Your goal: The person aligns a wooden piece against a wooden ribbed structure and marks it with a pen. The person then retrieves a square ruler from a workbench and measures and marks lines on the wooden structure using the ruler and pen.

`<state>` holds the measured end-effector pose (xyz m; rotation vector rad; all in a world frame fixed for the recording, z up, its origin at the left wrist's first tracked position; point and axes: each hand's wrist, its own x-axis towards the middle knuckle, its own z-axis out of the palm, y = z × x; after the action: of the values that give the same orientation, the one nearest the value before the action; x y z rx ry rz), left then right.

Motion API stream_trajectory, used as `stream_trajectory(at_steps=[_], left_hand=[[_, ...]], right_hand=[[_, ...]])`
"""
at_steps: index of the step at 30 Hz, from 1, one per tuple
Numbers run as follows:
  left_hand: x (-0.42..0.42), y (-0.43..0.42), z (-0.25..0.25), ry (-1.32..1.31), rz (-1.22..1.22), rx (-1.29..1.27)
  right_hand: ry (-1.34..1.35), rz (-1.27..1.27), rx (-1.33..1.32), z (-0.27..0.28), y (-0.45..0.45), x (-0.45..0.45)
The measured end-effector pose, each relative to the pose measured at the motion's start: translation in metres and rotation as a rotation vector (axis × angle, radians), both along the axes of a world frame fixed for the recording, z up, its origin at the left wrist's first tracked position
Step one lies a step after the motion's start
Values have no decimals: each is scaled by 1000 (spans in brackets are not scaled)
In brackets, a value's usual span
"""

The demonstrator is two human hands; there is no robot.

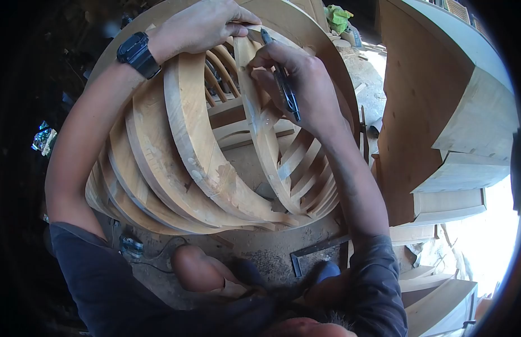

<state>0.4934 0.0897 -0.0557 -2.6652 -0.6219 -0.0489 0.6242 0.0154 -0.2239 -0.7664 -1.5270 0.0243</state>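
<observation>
A round wooden frame made of curved ribs fills the middle of the view. At its far edge my left hand, with a black watch on the wrist, pinches the upper end of a narrow curved wooden slat. My right hand is closed around a dark pen, and its fingers are close to the same slat. The pen's upper tip points towards my left fingertips; I cannot tell whether it touches the wood.
A large curved wooden piece stands at the right, with a light wooden box-like piece below it. On the floor near my feet lie a metal square and a corded tool. Green cloth is at the back.
</observation>
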Motion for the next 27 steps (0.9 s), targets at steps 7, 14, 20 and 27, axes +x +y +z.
stream_trajectory(at_steps=[7, 14, 20, 27], left_hand=[[2, -10, -2, -12, -46, 28], [2, -6, -6, -20, 4, 31], [15, -33, -19, -16, 104, 110], [14, -14, -14, 21, 93, 87]], right_hand=[[103, -68, -19, -22, -6, -10], [199, -141, 0, -70, -37, 4], [235, -141, 6, -112, -48, 10], [302, -156, -57, -150, -60, 15]])
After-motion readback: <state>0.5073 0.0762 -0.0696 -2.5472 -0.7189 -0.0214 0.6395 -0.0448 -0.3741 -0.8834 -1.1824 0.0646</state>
